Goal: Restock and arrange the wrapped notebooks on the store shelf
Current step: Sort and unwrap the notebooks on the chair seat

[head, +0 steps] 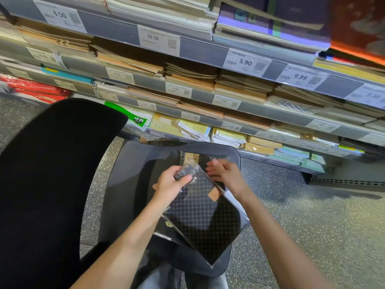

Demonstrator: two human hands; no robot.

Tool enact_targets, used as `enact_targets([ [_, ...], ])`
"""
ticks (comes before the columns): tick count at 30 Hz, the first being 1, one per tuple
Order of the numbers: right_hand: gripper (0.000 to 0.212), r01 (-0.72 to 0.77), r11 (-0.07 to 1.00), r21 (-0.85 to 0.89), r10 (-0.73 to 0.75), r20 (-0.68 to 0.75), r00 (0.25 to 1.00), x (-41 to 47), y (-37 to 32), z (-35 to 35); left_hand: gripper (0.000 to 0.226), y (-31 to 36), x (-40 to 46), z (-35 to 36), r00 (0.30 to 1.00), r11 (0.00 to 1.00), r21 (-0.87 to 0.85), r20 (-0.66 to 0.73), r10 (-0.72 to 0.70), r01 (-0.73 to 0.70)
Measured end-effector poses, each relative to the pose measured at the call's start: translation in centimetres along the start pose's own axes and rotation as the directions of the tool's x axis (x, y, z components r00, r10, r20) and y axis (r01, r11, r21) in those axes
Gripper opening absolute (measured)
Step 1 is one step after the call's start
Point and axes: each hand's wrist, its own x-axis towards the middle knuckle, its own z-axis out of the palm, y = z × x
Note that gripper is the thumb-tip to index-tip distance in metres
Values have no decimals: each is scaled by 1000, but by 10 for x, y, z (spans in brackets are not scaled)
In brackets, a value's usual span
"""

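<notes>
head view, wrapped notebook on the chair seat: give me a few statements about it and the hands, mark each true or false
1. The left hand pinches crumpled clear wrap at the top of the black patterned notebook. True.
2. The right hand is lifting a notebook off a shelf. False: it rests on the wrapped notebook.
3. The notebook lies on the chair seat. True.
4. The notebook's cover is plain red. False: black with a light lattice pattern and a tan patch.
5. A price tag reads 5.90. True.

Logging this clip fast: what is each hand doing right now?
Left hand: grips the crumpled flap of the plastic wrap.
Right hand: open, fingers resting on the wrapped notebook.
</notes>
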Motion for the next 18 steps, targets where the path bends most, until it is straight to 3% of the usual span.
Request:
enact_targets([
  [3,15,42,997,-69,-45,-35,998,-10,5,-21,29,9,-5,7,993,993,104,-111,-38,50],
  [5,20,68,971,-228,-48,94,994,-22,8,-33,31,5,-6,8,994,996,89,-110,-23,33],
  [8,36,43,921,-388,70,272,960,-36,19,-26,31,0,-6,5,996,996,75,-77,-42,48],
  [11,18,-24,963,-267,92,245,965,-36,28,-20,41,1,-7,4,996,992,90,-47,-81,85],
  [14,17,-27,972,-232,81,226,971,-37,25,-23,55,4,-13,-1,998,990,125,-17,-61,62],
  [18,21,0,989,-148,28,189,982,-51,14,-26,67,28,-40,-4,973,968,247,-214,86,-31],
])
